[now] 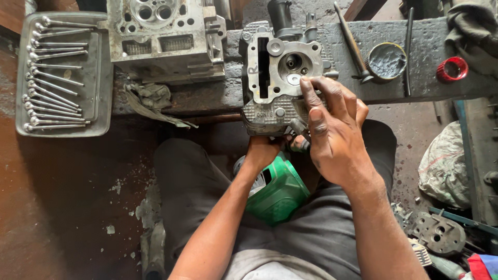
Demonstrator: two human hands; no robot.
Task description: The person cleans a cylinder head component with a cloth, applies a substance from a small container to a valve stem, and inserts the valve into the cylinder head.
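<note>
Hands at centre of the head view, both on a small grey cylinder head (275,78) that sits at the near edge of the dark tabletop (415,46); right hand (332,129) laid flat over the casting's right side, fingers (311,93) together and pressed on the machined face just beside the round port; left hand (264,150) below the casting, curled up under its near finned edge, grip partly hidden, so whether it clasps or merely props cannot be told; green power tool (277,192) lying in the person's lap, just near of the left wrist, touching the dark trousers; larger cylinder head (166,36) on the tabletop to the far left, well apart from the small one; crumpled rag (150,98) near its base; metal tray (101,78) at far left holding a row of engine valves (52,78), stems lying roughly parallel, heads toward the left; round tin of dark paste (386,59) on the tabletop right of the small casting, a slim rod-like tool (350,41) lying aslant between them; red ring-shaped cap (451,69) further right; pale sack (443,166) on the floor at right; flat round metal part (441,236) with holes at near right among scattered debris.
</note>
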